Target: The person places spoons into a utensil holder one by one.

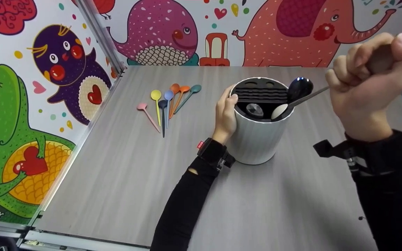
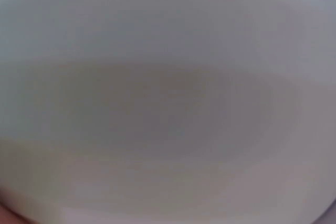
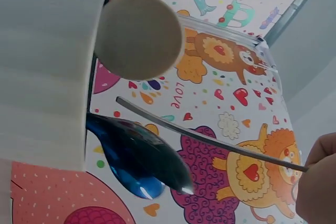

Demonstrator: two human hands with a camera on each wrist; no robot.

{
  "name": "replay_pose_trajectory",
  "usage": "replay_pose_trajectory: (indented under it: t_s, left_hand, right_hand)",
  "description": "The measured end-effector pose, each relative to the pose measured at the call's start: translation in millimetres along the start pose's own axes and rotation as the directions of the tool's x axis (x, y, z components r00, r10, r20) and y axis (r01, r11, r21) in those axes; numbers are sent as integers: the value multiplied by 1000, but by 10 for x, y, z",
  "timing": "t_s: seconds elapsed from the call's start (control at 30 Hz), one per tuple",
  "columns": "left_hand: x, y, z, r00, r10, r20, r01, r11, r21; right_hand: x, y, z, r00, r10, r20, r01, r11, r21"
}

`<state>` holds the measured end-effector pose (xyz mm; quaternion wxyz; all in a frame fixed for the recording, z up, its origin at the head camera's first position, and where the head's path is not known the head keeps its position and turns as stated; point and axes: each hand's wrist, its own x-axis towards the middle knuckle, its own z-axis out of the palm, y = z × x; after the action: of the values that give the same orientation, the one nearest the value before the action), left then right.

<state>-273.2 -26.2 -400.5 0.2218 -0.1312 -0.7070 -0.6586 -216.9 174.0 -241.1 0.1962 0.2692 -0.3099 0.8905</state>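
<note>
A white cylindrical utensil holder (image 1: 255,143) with a black slotted insert (image 1: 260,94) stands on the table. My left hand (image 1: 226,113) holds its left side; the left wrist view is filled by a blurred pale surface. Raised at the right, my right hand (image 1: 368,83) grips a brownish spoon by its round head (image 1: 380,59). Its thin handle (image 3: 210,141) slants down left toward the holder's rim. A cream spoon (image 3: 139,35), a shiny dark-blue spoon (image 3: 126,156) and a greyish round piece (image 1: 254,110) sit in the holder. Whether the handle tip is inside the opening, I cannot tell.
Left of the holder lie several coloured spoons, among them a pink spoon (image 1: 148,115), a yellow spoon (image 1: 156,104) and a teal spoon (image 1: 190,94). Cartoon-printed walls (image 1: 232,14) bound the grey table (image 1: 124,181) at the back and left.
</note>
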Motion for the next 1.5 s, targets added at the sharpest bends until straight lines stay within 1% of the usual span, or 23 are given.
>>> replay_pose_trajectory:
  t_s: [0.07, 0.17, 0.3, 0.4, 0.53, 0.63, 0.73, 0.83, 0.9, 0.97, 1.07, 1.13, 1.2, 1.23, 1.3, 1.37, 1.43, 1.5]
  left_hand:
    - [-7, 0, 1, 1000, 0, -2, 0, 1000, 3]
    - [-16, -2, 8, 1000, -4, -5, 4, 1000, 6]
    - [-21, -2, 22, 1000, -6, -6, 6, 1000, 7]
    - [-26, -2, 31, 1000, -12, -9, 12, 1000, -1]
    - [-35, -1, 48, 1000, -11, -5, 11, 1000, -15]
    - [-36, -2, 57, 1000, -6, 2, 6, 1000, -19]
    - [-34, -3, 56, 1000, -6, 1, 6, 1000, -26]
    - [-30, -2, 52, 1000, -8, -5, 8, 1000, -30]
    - [-26, -1, 51, 1000, -10, -5, 10, 999, -31]
    - [-22, -1, 51, 1000, -8, -5, 8, 1000, -27]
    - [-16, -2, 46, 1000, -8, -4, 8, 1000, -29]
    - [-11, -2, 38, 1000, -7, -6, 7, 1000, -30]
    - [-7, -1, 28, 1000, -5, -5, 5, 999, -32]
    - [-5, 0, 24, 1000, -4, -6, 4, 1000, -28]
    - [-2, 4, 16, 1000, 1, -6, -1, 1000, -25]
    - [0, 5, 12, 1000, 3, -5, -3, 1000, -20]
    - [0, 8, 8, 1000, 1, -6, -1, 1000, -17]
    - [0, 9, 5, 1000, -6, -5, 6, 1000, -18]
  right_hand:
    - [-22, 79, -10, 1000, 13, 7, -13, 1000, -2]
    - [-84, 201, -54, 999, 39, 22, -38, 999, -34]
    - [-174, 333, -130, 993, 82, 80, -79, 996, -42]
    - [-232, 414, -180, 984, 105, 142, -99, 994, -49]
    - [-308, 500, -236, 975, 96, 199, -80, 993, -91]
    - [-349, 550, -258, 979, 76, 189, -51, 990, -133]
    - [-379, 603, -268, 986, 64, 155, -36, 984, -174]
    - [-409, 664, -292, 991, 49, 126, -15, 966, -259]
    - [-431, 696, -315, 993, 39, 113, 1, 942, -335]
    - [-453, 715, -337, 993, 30, 115, 21, 906, -423]
    - [-479, 717, -346, 989, 45, 141, 37, 846, -531]
    - [-488, 710, -337, 983, 65, 169, 51, 794, -605]
    - [-494, 708, -326, 978, 85, 193, 72, 728, -682]
    - [-496, 711, -323, 975, 90, 203, 87, 688, -720]
    - [-504, 723, -319, 969, 94, 227, 128, 596, -793]
    - [-510, 745, -319, 961, 90, 263, 184, 504, -844]
    - [-515, 771, -317, 947, 78, 311, 248, 438, -864]
    - [-517, 796, -316, 929, 57, 366, 317, 391, -864]
